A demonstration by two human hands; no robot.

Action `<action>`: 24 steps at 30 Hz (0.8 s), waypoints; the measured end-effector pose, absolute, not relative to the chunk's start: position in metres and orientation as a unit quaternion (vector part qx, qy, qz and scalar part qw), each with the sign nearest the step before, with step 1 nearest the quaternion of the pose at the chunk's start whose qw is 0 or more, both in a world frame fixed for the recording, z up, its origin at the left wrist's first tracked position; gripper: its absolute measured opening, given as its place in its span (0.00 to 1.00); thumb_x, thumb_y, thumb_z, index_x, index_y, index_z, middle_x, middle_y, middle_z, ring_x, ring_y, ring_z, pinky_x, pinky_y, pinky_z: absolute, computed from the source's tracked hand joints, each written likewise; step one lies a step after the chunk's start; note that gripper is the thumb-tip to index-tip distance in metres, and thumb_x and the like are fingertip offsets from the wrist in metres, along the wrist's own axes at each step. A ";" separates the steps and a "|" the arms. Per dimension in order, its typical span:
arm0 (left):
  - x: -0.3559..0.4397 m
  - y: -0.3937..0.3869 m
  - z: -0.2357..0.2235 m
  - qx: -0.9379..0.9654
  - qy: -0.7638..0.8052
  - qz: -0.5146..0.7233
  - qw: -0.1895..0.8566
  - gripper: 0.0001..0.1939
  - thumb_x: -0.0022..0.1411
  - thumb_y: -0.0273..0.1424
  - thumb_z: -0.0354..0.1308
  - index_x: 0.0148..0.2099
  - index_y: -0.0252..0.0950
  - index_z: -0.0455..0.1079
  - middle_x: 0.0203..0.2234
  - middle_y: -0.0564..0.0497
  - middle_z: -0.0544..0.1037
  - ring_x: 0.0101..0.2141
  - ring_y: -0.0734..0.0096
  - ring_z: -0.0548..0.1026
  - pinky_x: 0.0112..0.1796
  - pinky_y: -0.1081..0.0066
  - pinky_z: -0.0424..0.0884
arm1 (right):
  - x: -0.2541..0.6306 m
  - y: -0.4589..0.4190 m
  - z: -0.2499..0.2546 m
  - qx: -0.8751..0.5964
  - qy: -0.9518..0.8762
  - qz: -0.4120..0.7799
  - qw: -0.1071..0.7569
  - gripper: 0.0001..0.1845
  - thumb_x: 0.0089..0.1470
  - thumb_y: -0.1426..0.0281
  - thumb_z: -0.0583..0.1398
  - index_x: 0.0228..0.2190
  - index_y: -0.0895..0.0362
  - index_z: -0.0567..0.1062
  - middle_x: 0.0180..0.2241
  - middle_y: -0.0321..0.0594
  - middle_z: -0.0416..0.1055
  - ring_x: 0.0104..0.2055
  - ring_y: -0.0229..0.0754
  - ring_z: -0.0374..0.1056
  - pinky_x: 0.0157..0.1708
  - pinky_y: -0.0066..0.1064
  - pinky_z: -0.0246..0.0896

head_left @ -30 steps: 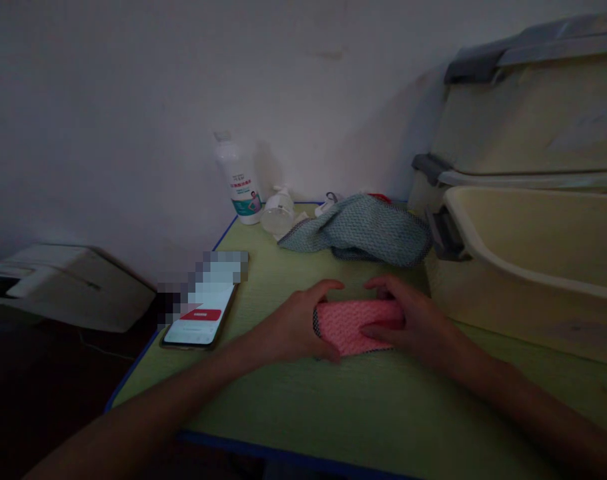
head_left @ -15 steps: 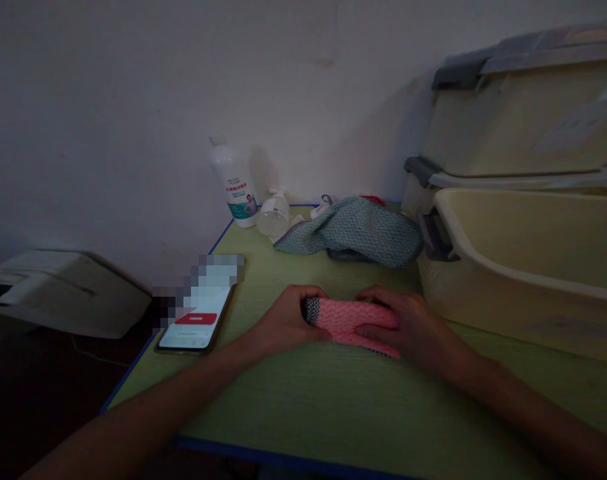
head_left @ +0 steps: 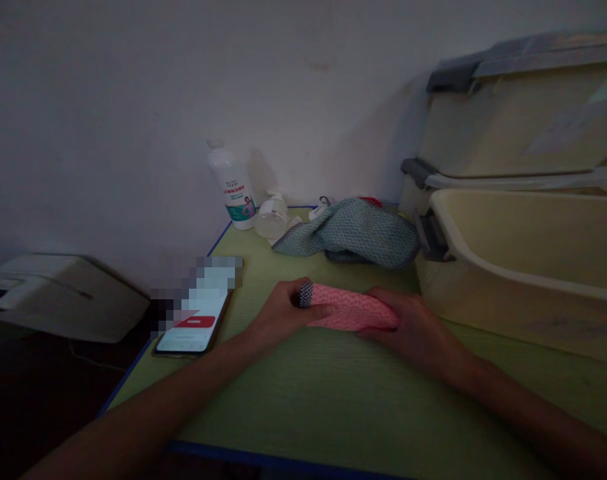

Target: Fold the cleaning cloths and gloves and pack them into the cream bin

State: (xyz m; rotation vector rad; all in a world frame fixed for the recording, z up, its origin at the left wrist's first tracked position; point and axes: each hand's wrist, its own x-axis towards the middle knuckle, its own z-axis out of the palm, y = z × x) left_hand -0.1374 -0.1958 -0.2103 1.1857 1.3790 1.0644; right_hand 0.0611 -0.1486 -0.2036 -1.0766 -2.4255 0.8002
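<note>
A pink knitted cloth point(head_left: 347, 311) lies folded on the green table point(head_left: 333, 400), with a dark checked edge showing at its left end. My left hand point(head_left: 281, 313) grips that left end, thumb on top and fingers closed around it. At the cloth's right end my right hand point(head_left: 413, 327) holds on, fingers wrapped over its edge. Both hands rest low on the table top.
A lit phone point(head_left: 196, 320) lies at the table's left edge. At the back stand a white bottle point(head_left: 232, 187), a small pump bottle point(head_left: 272, 215) and a crumpled teal cloth point(head_left: 353, 233). Stacked cream plastic bins point(head_left: 523, 253) fill the right side. A white box point(head_left: 58, 297) sits low at left.
The pink cloth has been folded narrower and flatter between my hands. Both hands shifted slightly away from me with it.
</note>
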 end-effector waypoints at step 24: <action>-0.129 -0.200 -0.213 0.516 0.633 0.504 0.281 0.21 0.59 0.45 0.47 0.20 0.37 0.56 0.15 0.57 0.59 0.18 0.76 0.59 0.20 0.75 0.57 | 0.051 -0.171 -0.209 -0.314 -0.632 0.659 0.259 0.20 0.48 0.51 0.58 0.25 0.55 0.62 0.16 0.27 0.58 0.15 0.30 0.55 0.13 0.22 0.51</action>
